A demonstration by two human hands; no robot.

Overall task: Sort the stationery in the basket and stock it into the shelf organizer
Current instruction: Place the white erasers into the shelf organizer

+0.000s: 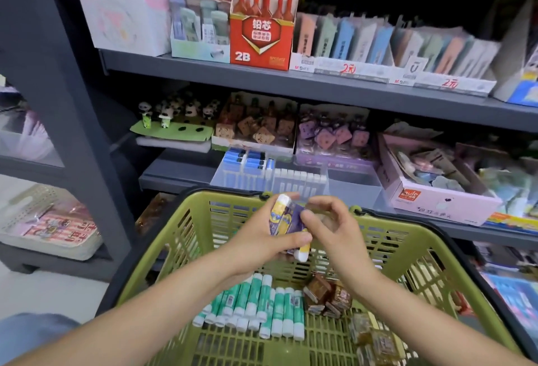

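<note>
Purple and yellow glue sticks (286, 224) are held above the green basket (186, 237), and their long axis runs from upper left to lower right, with one white cap toward the shelf and another white end pointing down to the basket floor. The left hand (262, 240) grips the bundle from the left side, its fingers curled round it and the thumb lying across the front. The right hand (329, 220) comes from the right side; its fingers are curled and the fingertips touch or pinch the purple stick at the middle, but I cannot tell if it holds a separate stick.

Relative to the basket, the clear organizer (291, 180) stands on the shelf just behind the far rim, almost directly ahead of the two hands. Its left slots already contain blue sticks (247, 161), and the slots to the right of them look free. I judge that the coming move is a short forward reach over the far rim, and both hands are about equally near to it.

Inside the basket, near the person, lie green and white glue sticks (259, 310) in rows, and brown packets (326, 297) lie just right of them.
</note>
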